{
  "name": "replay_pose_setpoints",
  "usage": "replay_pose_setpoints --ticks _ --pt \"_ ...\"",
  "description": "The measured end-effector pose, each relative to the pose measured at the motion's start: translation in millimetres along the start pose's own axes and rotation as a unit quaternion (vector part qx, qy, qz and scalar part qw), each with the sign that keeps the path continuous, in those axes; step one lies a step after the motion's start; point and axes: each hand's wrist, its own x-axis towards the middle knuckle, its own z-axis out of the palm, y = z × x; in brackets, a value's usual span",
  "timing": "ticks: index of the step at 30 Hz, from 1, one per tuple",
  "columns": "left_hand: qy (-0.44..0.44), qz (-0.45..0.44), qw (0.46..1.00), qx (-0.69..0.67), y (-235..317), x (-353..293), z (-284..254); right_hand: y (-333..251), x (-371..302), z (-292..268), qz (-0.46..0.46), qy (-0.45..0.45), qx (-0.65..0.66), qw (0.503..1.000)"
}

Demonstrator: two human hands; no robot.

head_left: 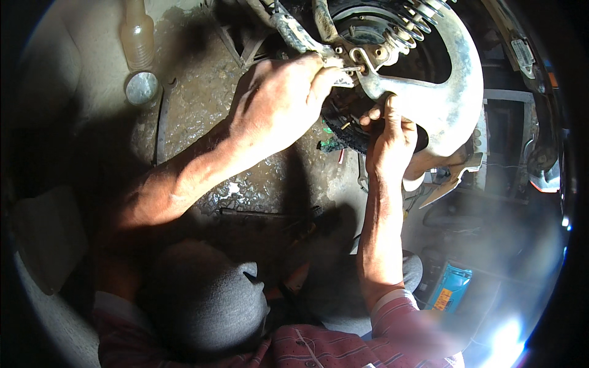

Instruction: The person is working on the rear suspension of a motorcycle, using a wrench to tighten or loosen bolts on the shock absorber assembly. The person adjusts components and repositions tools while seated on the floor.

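Note:
My left hand (pixel 279 101) is closed at a metal bracket (pixel 338 50) beside the wheel, thumb and fingers pinched together. A thin metal piece (pixel 352 69) shows at its fingertips; what exactly it grips is hidden. My right hand (pixel 392 138) is closed on the near edge of a pale, scuffed, curved mudguard (pixel 463 76), thumb up and fingers curled. Above the hands are a coil spring shock absorber (pixel 414 24) and the frame tube (pixel 294 32). The dark wheel's tyre (pixel 345 136) sits partly behind the mudguard and my right hand.
The wet, rough floor (pixel 257 178) carries a dark metal bar (pixel 251 213). A cloudy plastic bottle (pixel 137 40) and a round tin (pixel 142 88) are at the far left. A blue packet (pixel 451 287) lies at the lower right, with dark vehicle parts (pixel 543 141) along the right side.

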Motion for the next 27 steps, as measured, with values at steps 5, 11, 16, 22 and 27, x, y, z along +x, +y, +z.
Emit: replay_pose_setpoints --ticks 5,11,16,22,27 --pt "0.032 -0.037 0.999 -0.022 -3.1 3.4 6.1 2.0 0.3 0.3 -0.007 0.004 0.008 1.000" --pt "0.001 -0.038 0.999 -0.033 -4.3 4.8 1.3 2.0 1.1 -1.2 -0.014 -0.008 -0.007 1.000" --pt "0.024 0.016 0.998 -0.050 -4.8 12.4 0.6 1.2 1.2 -0.9 -0.015 -0.021 0.003 1.000" --pt "-0.051 -0.096 0.984 -0.144 -12.4 11.0 -0.9 1.3 -0.4 -0.7 0.001 -0.016 0.022 1.000" --pt "0.020 0.160 0.987 0.023 -16.8 14.4 -0.7 0.1 -10.5 13.2 0.058 0.033 0.043 0.997"
